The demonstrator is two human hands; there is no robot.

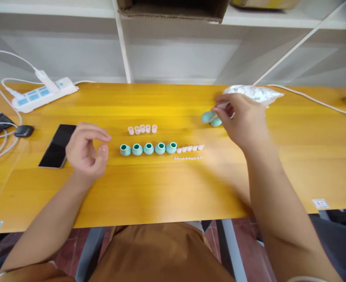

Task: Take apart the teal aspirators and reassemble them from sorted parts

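Here, right hand (243, 121) at teal pieces (208, 116), grip unclear, left hand (85, 152) loose beside phone (57, 145)

On the yellow wooden bench (161, 188), the right hand (243, 119) pinches teal rounded caps (209, 117) far right; the left hand (86, 150) hovers half-curled beside a row of five teal cups (148, 149).

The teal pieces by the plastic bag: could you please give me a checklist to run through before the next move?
1. The right hand reaches the loose teal pieces beside the bag: ok.
2. Grip closed on a piece: cannot tell, blurred.
3. The left hand holds nothing: ok.
4. The row of five teal pieces lies straight, apart from both hands: ok.
5. The phone lies apart from the rows: ok.
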